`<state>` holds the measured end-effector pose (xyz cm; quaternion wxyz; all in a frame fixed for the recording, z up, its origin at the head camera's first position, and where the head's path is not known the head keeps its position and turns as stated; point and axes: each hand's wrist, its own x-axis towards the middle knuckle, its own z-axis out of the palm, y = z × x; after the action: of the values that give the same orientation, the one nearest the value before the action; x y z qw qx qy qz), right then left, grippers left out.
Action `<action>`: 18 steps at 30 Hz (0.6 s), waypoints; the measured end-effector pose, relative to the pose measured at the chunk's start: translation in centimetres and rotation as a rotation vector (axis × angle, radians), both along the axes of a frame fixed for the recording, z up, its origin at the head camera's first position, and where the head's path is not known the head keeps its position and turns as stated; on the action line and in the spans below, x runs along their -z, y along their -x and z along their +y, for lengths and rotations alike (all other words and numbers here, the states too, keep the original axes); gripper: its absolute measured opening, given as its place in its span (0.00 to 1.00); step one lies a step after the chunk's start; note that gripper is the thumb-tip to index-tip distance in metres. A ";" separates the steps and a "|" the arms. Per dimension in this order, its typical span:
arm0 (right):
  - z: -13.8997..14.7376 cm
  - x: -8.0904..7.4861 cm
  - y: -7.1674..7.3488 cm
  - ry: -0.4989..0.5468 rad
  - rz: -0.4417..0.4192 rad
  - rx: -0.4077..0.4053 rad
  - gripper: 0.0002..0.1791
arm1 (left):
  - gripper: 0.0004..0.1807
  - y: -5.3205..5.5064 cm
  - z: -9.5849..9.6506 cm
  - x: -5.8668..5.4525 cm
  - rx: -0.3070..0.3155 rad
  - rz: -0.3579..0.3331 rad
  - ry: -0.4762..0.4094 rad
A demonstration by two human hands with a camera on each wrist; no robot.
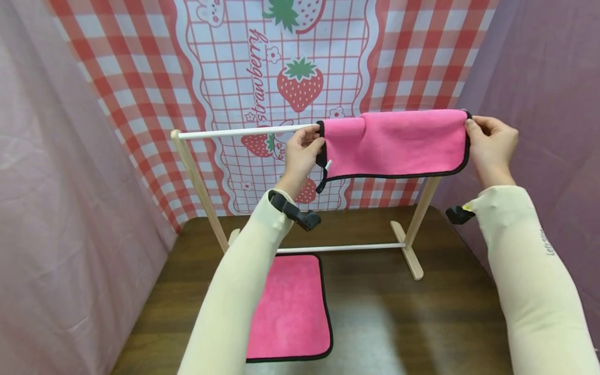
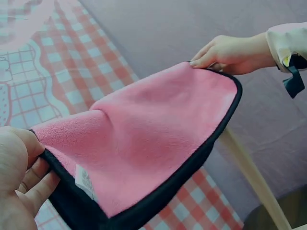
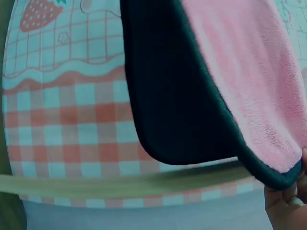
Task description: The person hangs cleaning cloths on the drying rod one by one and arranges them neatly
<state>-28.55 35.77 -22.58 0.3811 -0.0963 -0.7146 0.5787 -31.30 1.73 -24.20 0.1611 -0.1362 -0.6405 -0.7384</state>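
Observation:
A pink cloth (image 1: 403,146) with black edging is at the top rod (image 1: 244,131) of a wooden rack, spread between both hands. My left hand (image 1: 300,159) pinches its left edge with thumb and fingers, close to the rod. On the other side, my right hand (image 1: 494,148) pinches the upper right edge. A white label (image 2: 85,182) shows near the left hand in the left wrist view. The right wrist view shows a dark layer (image 3: 168,96) beside the pink face. The rod's right part is hidden by the cloth.
A second pink cloth (image 1: 295,307) lies flat on the brown wooden table (image 1: 375,302), partly covered by the left sleeve. The rack has wooden posts (image 1: 199,187) and a low white bar (image 1: 347,248). A strawberry-print checked curtain (image 1: 412,52) hangs behind.

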 end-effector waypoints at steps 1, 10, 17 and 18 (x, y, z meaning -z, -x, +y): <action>0.3 -0.2 -0.1 0.006 -0.009 -0.006 0.07 | 0.17 0.0 -0.2 0.0 -0.007 -0.004 0.000; 1.2 -0.3 -0.3 -0.007 -0.076 -0.073 0.16 | 0.16 0.4 -1.4 0.6 -0.018 -0.005 0.000; 1.7 1.1 -0.2 0.001 -0.119 -0.112 0.18 | 0.16 0.5 -1.2 1.8 -0.028 -0.023 0.088; 1.7 1.3 -0.1 0.007 -0.123 -0.123 0.18 | 0.15 0.5 -1.1 1.9 -0.033 -0.019 0.096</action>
<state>-28.42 37.47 -23.85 0.2998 -0.0888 -0.7393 0.5964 -31.81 0.63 -26.10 0.1603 -0.1264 -0.6789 -0.7053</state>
